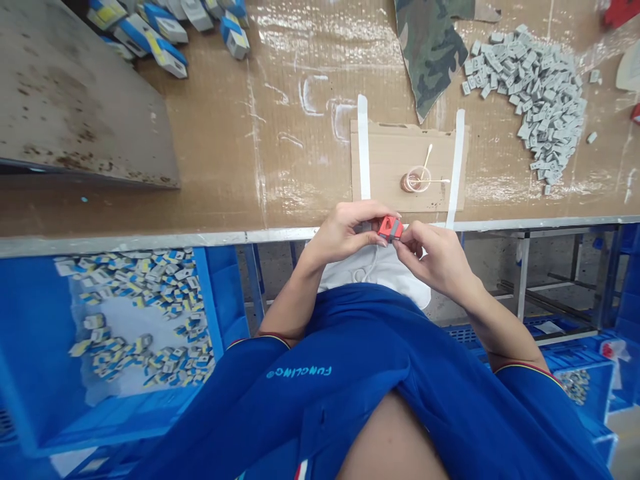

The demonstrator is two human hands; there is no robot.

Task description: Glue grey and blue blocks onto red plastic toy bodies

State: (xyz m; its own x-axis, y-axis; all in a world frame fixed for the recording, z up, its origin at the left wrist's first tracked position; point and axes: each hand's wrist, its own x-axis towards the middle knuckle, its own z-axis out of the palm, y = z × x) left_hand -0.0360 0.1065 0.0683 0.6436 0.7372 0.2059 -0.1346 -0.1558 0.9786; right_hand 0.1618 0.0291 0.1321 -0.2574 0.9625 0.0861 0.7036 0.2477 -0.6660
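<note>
- Red plastic block [390,228] with a grey face sits between the two hands, held above the bench's front edge and in front of the person's chest.
- Left hand's fingers [360,217] are curled and grasp the block's left end; the thumb side is hidden from this view.
- Right hand's fingertips [406,233] pinch the block's right end, so both hands are closed on it and touch each other's grip only through the block.
- Left hand [345,233] and right hand [435,259] angle inward from bare forearms and blue sleeves [525,393].
- White cloth [375,273] lies just below the hands, over the person's front.
- Cardboard sheet [405,163], taped down with white strips, lies on the bench just beyond the hands; a small clear cup [416,179] on it holds cotton swabs [427,160].
- Grey plastic pieces [525,100] lie heaped to the right on the cardboard-covered bench [280,133], beside a camouflage cloth [430,53].
- Blue crate [210,300] at lower left holds many blue, yellow and white parts [140,307]; similar parts [165,33] lie at the bench's far edge, near a stained metal plate [75,93].
</note>
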